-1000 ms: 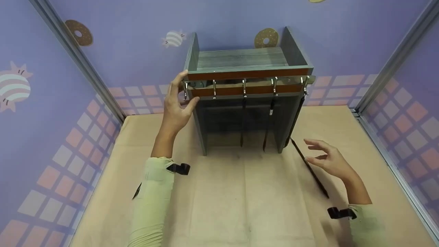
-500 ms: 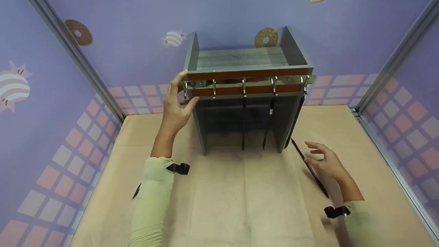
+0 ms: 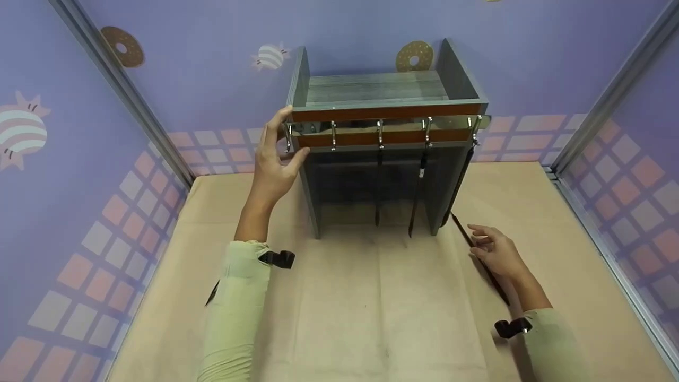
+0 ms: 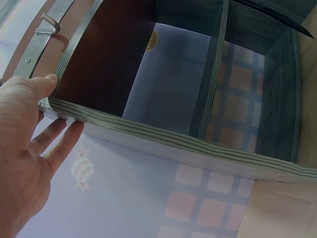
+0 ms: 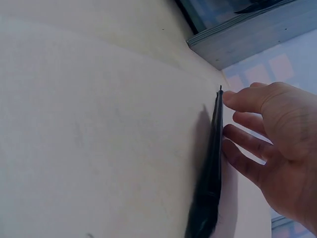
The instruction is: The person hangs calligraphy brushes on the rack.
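A grey wooden rack (image 3: 382, 95) with orange-brown strips and a chrome hook rail (image 3: 403, 125) stands at the back of the table. My left hand (image 3: 273, 159) holds its upper left corner, thumb over the front edge and straight fingers along the side panel (image 4: 173, 146). Black straps hang from three of the hooks (image 3: 416, 196). Another black strap (image 3: 498, 292) lies on the table right of the rack. My right hand (image 3: 496, 252) hovers low over it, fingers relaxed, fingertips (image 5: 233, 99) against the strap (image 5: 210, 188) but not around it.
Beige paper (image 3: 371, 307) covers the table. Purple patterned walls (image 3: 79, 185) with metal corner posts close in on the left, back and right. The rack's foot (image 5: 257, 34) stands just beyond the lying strap.
My right hand has come down and forward from mid-air until its fingertips reach the strap on the table. The left hand stays on the rack's corner.
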